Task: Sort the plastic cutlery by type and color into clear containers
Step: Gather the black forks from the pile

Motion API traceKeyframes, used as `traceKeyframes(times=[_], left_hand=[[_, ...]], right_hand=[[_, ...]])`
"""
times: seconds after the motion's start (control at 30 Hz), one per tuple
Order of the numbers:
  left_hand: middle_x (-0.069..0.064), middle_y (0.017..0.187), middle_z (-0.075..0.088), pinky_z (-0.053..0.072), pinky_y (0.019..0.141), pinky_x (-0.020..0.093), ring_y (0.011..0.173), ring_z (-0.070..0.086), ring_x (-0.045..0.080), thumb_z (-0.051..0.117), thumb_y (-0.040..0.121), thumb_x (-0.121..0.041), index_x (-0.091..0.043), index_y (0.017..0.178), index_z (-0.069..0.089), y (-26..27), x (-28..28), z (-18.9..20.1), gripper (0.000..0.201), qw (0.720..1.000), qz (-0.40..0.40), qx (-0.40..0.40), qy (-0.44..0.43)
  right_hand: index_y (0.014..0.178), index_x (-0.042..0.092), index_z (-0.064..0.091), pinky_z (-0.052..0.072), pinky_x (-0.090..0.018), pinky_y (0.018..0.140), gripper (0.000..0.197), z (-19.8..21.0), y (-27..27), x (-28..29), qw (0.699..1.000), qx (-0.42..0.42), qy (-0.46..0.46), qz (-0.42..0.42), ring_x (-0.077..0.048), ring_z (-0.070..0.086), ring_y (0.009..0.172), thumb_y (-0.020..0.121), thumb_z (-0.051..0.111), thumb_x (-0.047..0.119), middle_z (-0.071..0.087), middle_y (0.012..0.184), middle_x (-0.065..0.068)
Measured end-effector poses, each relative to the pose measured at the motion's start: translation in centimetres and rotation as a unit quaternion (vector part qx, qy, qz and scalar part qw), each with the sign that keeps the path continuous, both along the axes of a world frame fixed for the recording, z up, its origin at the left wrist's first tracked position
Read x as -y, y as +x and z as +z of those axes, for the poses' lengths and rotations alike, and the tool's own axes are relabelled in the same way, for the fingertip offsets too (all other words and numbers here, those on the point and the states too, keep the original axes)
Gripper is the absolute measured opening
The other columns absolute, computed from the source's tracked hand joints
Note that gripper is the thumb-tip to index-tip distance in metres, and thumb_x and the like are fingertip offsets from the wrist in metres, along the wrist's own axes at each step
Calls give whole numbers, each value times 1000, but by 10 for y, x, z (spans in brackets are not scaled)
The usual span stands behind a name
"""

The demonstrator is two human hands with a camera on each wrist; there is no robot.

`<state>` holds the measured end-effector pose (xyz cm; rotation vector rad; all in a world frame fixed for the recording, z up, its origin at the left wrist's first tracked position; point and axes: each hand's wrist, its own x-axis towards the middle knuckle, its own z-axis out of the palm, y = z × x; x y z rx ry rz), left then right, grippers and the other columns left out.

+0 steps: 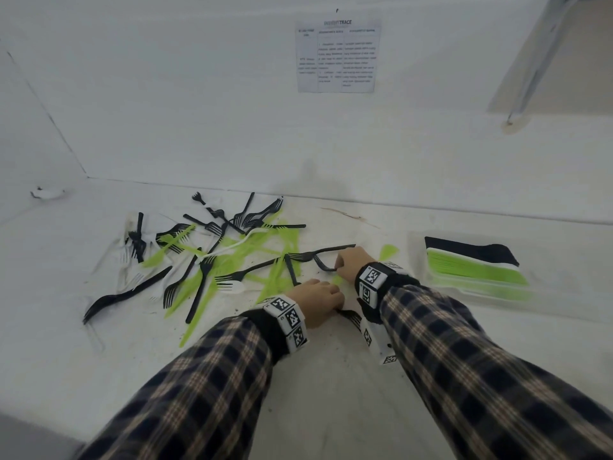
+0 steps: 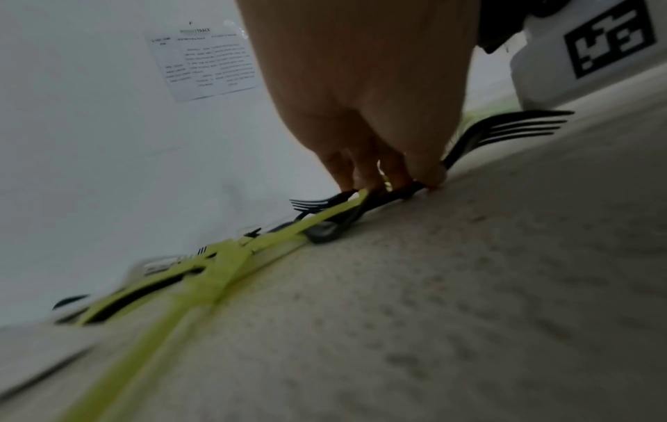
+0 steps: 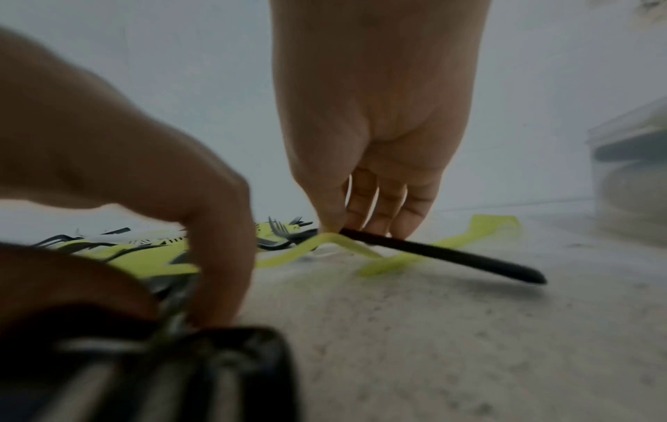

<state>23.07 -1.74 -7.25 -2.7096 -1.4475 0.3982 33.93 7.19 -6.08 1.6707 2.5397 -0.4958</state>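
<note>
A loose pile (image 1: 215,260) of black, lime green and white plastic cutlery covers the white table (image 1: 331,393). My left hand (image 1: 326,293) (image 2: 389,182) rests at the pile's right edge and grips a bunch of black forks (image 2: 512,125) (image 1: 350,316), its fingertips down on the table. Just beyond it, my right hand (image 1: 348,262) (image 3: 368,225) pinches the handle of one black fork (image 3: 451,257) (image 1: 323,264) that lies over a green piece (image 3: 487,225). A clear container (image 1: 418,247) at the right holds stacked green and black cutlery.
A printed sheet (image 1: 336,56) hangs on the white back wall. The wall meets the table just behind the pile. A crumpled white scrap (image 1: 46,193) lies in the far left corner. The container's wall (image 3: 628,148) stands close to the right of my right hand.
</note>
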Motion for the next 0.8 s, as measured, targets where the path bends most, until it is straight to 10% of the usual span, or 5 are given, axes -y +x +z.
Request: traceKeyframes(times=[0.2, 0.43, 0.6, 0.8], left_hand=[[12, 87, 62, 45, 80, 30, 80, 61, 29, 37, 88, -19, -4, 93, 60, -20, 2, 14, 28, 985, -44, 157, 62], [9, 88, 56, 40, 64, 34, 73, 51, 25, 26, 76, -39, -3, 95, 59, -55, -9, 36, 52, 915, 133, 359, 127], [-1, 110, 53, 32, 97, 31, 104, 51, 19, 52, 86, -14, -18, 110, 60, -99, -29, 37, 26, 959, 199, 155, 132], [-4, 127, 45, 38, 96, 30, 116, 46, 17, 55, 92, -18, -31, 128, 55, -116, -39, 20, 39, 994, 95, 30, 34]], right_hand=[[122, 1, 54, 43, -33, 92, 32, 0, 12, -8, 993, -83, -2, -86, -32, 55, 113, 98, 36, 11, 57, 125, -17], [118, 4, 55, 41, -27, 77, 32, 10, 17, -15, 976, -153, -3, -156, -30, 57, 107, 94, 47, 24, 61, 114, -15], [112, 1, 59, 34, -22, 70, 29, 12, 12, -19, 977, -118, 35, -176, -30, 57, 107, 95, 41, 15, 62, 114, -16], [113, 4, 63, 41, -26, 81, 31, 7, -1, -20, 982, -100, 37, -156, -29, 56, 109, 98, 42, 20, 63, 115, -14]])
